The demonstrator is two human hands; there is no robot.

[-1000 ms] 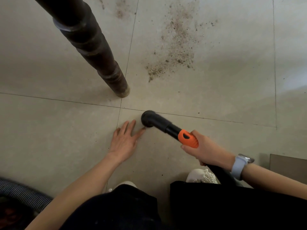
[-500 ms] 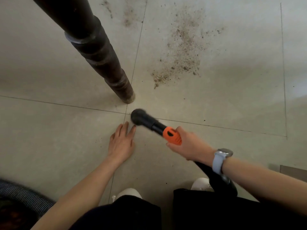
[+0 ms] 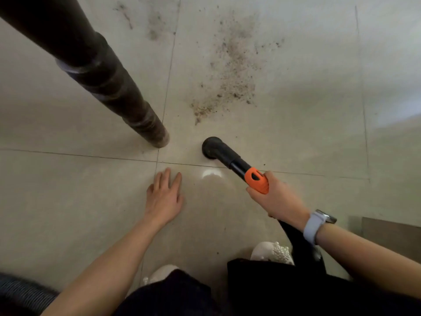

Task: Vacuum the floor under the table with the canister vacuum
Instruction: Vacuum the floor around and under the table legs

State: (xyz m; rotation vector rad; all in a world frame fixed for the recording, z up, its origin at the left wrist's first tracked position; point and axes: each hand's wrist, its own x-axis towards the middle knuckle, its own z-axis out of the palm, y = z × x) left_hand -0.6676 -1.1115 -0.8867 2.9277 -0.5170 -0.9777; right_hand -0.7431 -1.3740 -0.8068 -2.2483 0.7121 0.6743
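My right hand point(image 3: 276, 199) grips the vacuum wand at its orange collar point(image 3: 257, 180). The black elbow nozzle point(image 3: 213, 148) points down onto the pale tiled floor point(image 3: 307, 137), just right of the table leg's foot. A patch of brown grit point(image 3: 230, 80) lies on the tile beyond the nozzle, a short gap away. A fainter smear of dirt point(image 3: 155, 26) sits farther back. My left hand point(image 3: 165, 198) rests flat on the floor with straight fingers, left of the nozzle.
A dark turned table leg point(image 3: 109, 87) slants down from the upper left and meets the floor near the tile joint. A ribbed grey vacuum hose point(image 3: 20, 290) lies at the bottom left. My knees and pale shoes point(image 3: 271, 250) fill the bottom edge. A brown panel point(image 3: 391, 236) sits at the right.
The nozzle has swung right and forward across the tile joint, nearer the grit patch. My left hand stays flat on the floor. The view has shifted.
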